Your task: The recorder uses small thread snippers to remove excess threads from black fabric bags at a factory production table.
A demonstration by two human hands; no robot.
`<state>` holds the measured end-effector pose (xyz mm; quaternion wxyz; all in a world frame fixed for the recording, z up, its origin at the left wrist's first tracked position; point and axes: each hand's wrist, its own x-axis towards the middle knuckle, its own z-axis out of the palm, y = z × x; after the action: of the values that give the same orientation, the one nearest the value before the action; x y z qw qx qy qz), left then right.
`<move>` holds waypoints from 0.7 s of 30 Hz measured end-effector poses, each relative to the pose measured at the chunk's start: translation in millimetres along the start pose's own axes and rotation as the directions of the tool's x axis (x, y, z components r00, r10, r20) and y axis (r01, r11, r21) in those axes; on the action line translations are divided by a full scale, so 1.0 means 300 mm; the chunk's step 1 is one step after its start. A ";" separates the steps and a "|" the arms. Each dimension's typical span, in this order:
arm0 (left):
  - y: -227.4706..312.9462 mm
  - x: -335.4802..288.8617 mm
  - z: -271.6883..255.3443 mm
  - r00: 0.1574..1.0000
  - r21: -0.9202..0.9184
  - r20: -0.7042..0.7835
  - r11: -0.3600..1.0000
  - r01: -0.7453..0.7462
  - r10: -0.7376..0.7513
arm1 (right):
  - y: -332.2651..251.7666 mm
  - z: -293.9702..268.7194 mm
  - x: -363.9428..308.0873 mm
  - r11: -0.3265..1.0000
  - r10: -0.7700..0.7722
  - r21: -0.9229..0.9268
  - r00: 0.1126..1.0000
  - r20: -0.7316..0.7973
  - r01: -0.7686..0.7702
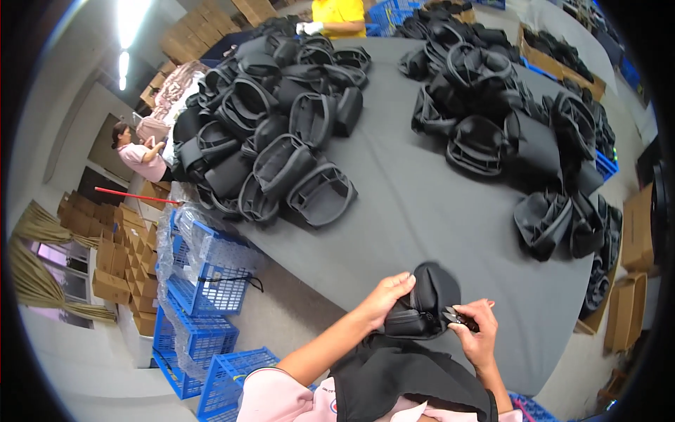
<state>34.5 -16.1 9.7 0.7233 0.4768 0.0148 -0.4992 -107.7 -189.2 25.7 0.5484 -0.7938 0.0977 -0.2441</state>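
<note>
1. The person's left hand (385, 298) gripped a small black zipped pouch (422, 304) at the near edge of the grey table (422, 204), fingers curled over its left end and top.
2. The right hand (477, 332) was closed around a small dark cutting tool (458, 320) — probably thread snips — its tip touching the pouch's right side. Judging by that, the trimming of this one piece was under way and not finished.
3. A black fabric piece (404, 380) lay across the person's lap, just below the pouch; whether it was part of the work could not be told.
4. Two large heaps of similar black pouches covered the far half of the table — one pile on the left (281, 119), another on the right (506, 119). Which heap was trimmed and which was waiting could not be told, so the share of work left stayed unclear, though it looked large.
5. Blue plastic crates (211, 281), partly under clear plastic sheeting, stood stacked on the floor to the person's left, just beside the table.
6. Brown cardboard boxes (123, 267) were piled along the left wall, and more cartons (636, 232) stood at the right of the table.
7. No readable label or sign showed on any box at this size.
8. A co-worker in a pink top (140, 155) sat at the far left, and another in yellow (337, 15) stood at the table's far end.
</note>
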 end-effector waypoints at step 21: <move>1.011 0.578 -0.103 0.719 0.979 0.035 -0.167 0.114 0.694 | 0.178 0.078 -0.018 0.753 0.596 0.389 0.801 -0.062 -0.530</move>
<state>358.7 -102.9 111.3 0.1968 0.9429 -0.2685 0.0128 -94.9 -187.8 -31.5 0.7183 -0.5894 0.3371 -0.1517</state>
